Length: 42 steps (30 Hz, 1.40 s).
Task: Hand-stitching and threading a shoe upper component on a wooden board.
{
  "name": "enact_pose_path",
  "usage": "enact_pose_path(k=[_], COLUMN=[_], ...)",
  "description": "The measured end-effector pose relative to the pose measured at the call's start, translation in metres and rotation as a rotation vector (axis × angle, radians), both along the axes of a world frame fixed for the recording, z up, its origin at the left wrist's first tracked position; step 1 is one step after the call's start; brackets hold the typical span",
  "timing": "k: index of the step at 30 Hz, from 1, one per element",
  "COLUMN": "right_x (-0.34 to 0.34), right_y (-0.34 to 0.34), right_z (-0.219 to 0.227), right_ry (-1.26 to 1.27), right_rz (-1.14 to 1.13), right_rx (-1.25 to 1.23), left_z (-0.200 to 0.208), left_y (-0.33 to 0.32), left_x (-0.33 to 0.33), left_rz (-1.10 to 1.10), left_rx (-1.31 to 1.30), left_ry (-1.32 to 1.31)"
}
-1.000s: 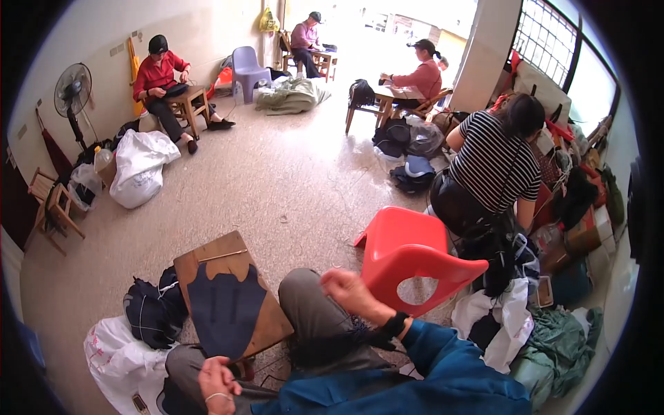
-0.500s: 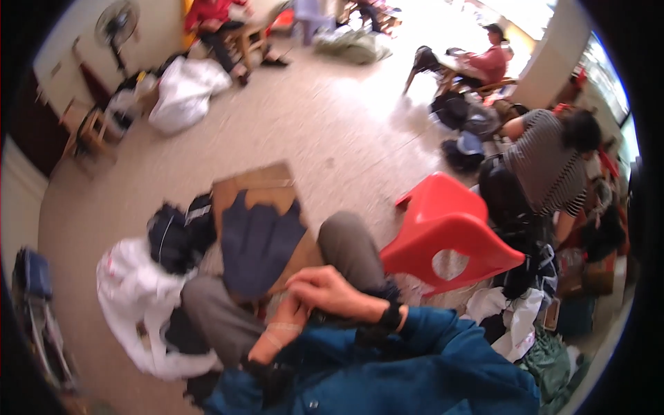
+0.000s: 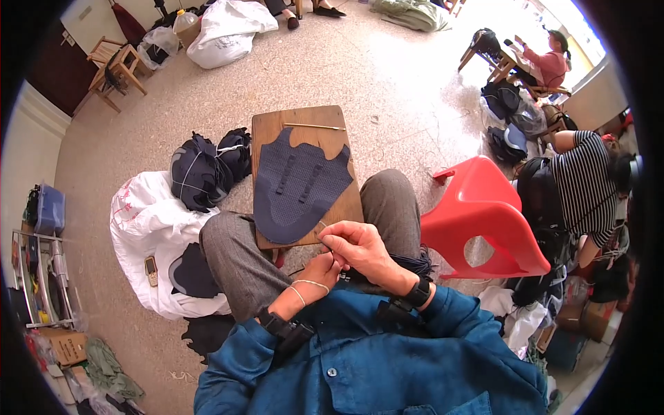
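Close together over my lap, my left hand (image 3: pixel 317 274) and my right hand (image 3: pixel 361 253) both have their fingers pinched. A thin, pale sliver shows at the right fingertips; what the hands hold is too small to name. Just beyond them a wooden board (image 3: pixel 339 207) rests at my knees. On it lies a dark navy fabric piece (image 3: pixel 294 190), with a scalloped far edge, a rounded near end and two slotted strips. A thin, pointed stick-like tool (image 3: pixel 315 126) lies near the board's far edge. Neither hand visibly touches the fabric piece.
Left of my knee are tied dark fabric bundles (image 3: pixel 200 169) and a white sack (image 3: pixel 142 207) with a mobile phone (image 3: pixel 151 271) on it. A red plastic stool (image 3: pixel 484 214) stands at my right. Beyond it a person in stripes (image 3: pixel 584 183) bends over; another person (image 3: pixel 550 69) sits farther off.
The view has shifted, so the board and my lap appear higher and farther right. My right hand, earlier folded over the left, now shows its thumb and fingers pinched just above it.
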State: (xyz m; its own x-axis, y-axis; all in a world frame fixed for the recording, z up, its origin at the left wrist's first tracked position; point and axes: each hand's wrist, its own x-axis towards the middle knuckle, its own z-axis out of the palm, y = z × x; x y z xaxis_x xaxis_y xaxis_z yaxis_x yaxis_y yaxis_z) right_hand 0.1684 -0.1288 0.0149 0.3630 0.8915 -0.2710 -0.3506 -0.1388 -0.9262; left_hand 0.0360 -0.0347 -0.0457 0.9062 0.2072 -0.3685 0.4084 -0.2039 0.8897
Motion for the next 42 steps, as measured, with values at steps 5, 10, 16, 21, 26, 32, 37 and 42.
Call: enact_pose_path(k=[5, 10, 16, 21, 26, 32, 37, 42], right_x=[-0.001, -0.006, 0.002, 0.012, -0.012, -0.018, -0.017, -0.013], right_y=[0.004, 0.003, 0.001, -0.005, 0.012, 0.013, 0.016, 0.012], right_z=[0.004, -0.001, -0.016, -0.018, -0.016, -0.007, -0.008, -0.013], right_ry=[0.071, -0.058, -0.172, -0.111, -0.258, -0.355, -0.190, -0.001], right_rz=[0.007, 0.033, -0.001, -0.031, 0.056, 0.126, 0.125, 0.046], right_rx=[0.009, 0.005, 0.009, -0.069, 0.084, 0.083, 0.073, 0.007], left_z=[-0.002, -0.017, -0.017, 0.033, 0.047, 0.051, 0.055, 0.043], left_y=[0.001, 0.003, 0.008, 0.047, 0.043, 0.037, 0.033, 0.026], left_x=[-0.004, -0.008, -0.013, -0.019, -0.015, -0.014, -0.012, -0.016], left_rz=[0.099, 0.009, 0.195, 0.504, 0.439, 0.375, 0.303, 0.656], left_rx=[-0.141, -0.098, -0.030, -0.956, -0.874, -0.576, -0.426, -0.658], left_ry=[-0.036, -0.036, -0.277, -0.254, -0.269, -0.176, -0.139, -0.294])
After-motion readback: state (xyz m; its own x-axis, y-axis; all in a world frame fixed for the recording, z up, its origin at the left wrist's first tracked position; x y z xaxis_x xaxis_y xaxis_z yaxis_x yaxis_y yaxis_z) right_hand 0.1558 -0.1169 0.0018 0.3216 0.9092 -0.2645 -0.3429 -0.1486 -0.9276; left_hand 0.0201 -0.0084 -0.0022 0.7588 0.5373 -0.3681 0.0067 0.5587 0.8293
